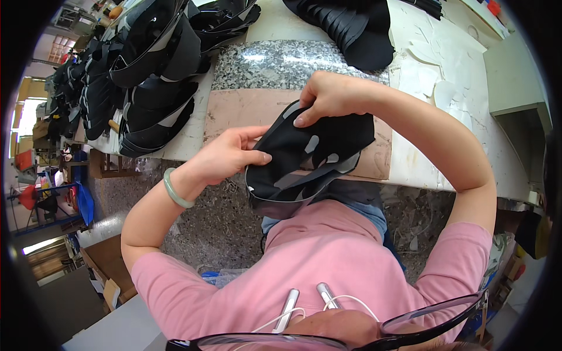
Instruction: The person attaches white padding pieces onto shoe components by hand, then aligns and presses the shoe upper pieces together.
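Between my hands is a black shoe upper (pixel 281 149) with several grey patches, tilted above the near edge of the table, its open side toward me. My left hand (pixel 225 153) pinches its left edge, thumb on the near face and fingers behind. At the top edge, my right hand (pixel 331 96) grips the material between thumb and curled fingers. The lower part of the upper hangs past the table edge over my lap. Beneath and behind it lies a pinkish board (pixel 228 108), partly covered by my hands and the upper.
Beyond the board is a speckled stone slab (pixel 263 65). Black shoe uppers (pixel 155 111) are piled at the left. A fanned stack of black cut pieces (pixel 369 38) sits at the back. Pale scraps (pixel 422 52) lie right of it, and a grey-green cabinet (pixel 515 79) stands at the far right.
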A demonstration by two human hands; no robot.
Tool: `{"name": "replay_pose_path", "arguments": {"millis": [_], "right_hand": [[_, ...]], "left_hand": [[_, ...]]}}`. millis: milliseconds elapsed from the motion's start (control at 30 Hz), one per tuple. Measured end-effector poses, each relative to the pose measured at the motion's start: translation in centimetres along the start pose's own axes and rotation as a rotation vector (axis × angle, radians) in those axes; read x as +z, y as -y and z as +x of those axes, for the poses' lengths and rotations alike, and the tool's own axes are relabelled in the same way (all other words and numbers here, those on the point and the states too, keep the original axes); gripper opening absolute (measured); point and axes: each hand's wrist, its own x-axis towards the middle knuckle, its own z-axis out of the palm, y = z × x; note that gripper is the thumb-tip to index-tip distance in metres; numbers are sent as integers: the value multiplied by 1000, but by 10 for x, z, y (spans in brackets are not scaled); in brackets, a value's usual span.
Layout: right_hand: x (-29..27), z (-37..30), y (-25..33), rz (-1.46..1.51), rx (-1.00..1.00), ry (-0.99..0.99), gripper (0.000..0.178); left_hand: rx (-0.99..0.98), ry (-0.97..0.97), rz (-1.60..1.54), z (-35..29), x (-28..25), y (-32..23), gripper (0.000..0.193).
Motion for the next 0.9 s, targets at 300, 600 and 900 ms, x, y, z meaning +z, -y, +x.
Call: {"name": "replay_pose_path", "arguments": {"millis": [300, 600, 900], "right_hand": [[15, 23, 9, -94, 36, 106, 43], [21, 35, 22, -271, 3, 46, 42], [29, 25, 25, -273, -157, 71, 35]], "left_hand": [[-43, 11, -89, 3, -8, 17, 45], [-96, -17, 229, 12, -19, 13, 25], [140, -12, 646, 30, -11, 4, 29]]}}
